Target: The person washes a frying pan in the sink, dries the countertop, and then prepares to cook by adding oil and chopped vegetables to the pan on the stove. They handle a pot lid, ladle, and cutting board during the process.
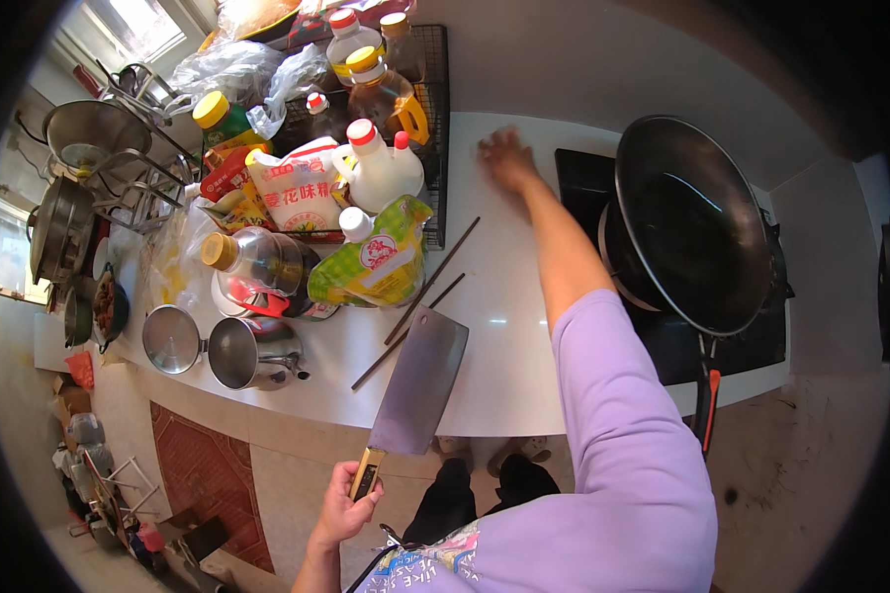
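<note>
My left hand [344, 506] is closed round the handle of a cleaver [422, 381]. Its broad grey blade points up and away, over the counter's front edge. My right hand [506, 161] reaches far over the white counter [509, 296], close to the back wall and left of the stove. Motion smears its fingers, so their pose and anything in them cannot be made out. Two dark chopsticks [443, 265] lie on the counter, just beyond the blade and right of the bottles.
A large black wok [692, 222] sits on the black stove [663, 361] at right, its handle [707, 400] jutting past the front edge. At left stand a metal pot [235, 353] with its lid up, a green pouch [381, 262], and a wire basket [437, 119] crowded with bottles. Pans hang farther left.
</note>
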Available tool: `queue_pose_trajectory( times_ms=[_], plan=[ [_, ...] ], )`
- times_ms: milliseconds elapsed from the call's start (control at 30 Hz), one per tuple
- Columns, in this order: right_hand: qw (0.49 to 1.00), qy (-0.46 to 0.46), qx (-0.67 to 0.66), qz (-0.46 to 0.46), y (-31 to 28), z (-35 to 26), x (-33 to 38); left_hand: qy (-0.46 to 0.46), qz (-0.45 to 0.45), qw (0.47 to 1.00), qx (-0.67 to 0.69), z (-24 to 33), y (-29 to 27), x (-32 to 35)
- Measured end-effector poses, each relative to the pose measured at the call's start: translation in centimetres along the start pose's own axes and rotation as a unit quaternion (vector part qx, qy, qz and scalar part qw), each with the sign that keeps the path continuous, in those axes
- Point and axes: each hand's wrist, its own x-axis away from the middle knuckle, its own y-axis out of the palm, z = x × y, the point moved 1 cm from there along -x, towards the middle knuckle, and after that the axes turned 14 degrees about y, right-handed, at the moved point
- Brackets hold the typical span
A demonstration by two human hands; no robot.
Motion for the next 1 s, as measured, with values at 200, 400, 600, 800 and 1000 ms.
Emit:
queue_pose_trajectory(
  times_ms=[200, 400, 600, 800, 1000],
  plan=[
    [0.989, -0.052, -0.132, -0.038, -0.7, -0.2, 6.5, 0.007, -0.010, 1.000, -0.029, 0.6, 0.4, 0.8],
    [0.988, -0.029, -0.152, 0.009, -2.4, 1.2, 15.7, 0.042, -0.012, 0.997, -0.060, 1.6, 0.9, 1.4],
    [0.981, -0.036, -0.188, 0.042, -2.4, 1.6, 27.1, 0.069, -0.013, 0.993, -0.090, 1.8, 0.6, 1.8],
    [0.951, -0.065, -0.294, 0.077, -2.8, -0.3, 29.3, 0.078, 0.009, 0.995, -0.059, 2.0, -0.4, 3.9],
    [0.975, -0.096, -0.180, 0.094, -0.7, -4.6, 21.7, 0.072, 0.028, 0.995, -0.066, 2.2, -0.6, 5.3]
  ],
)
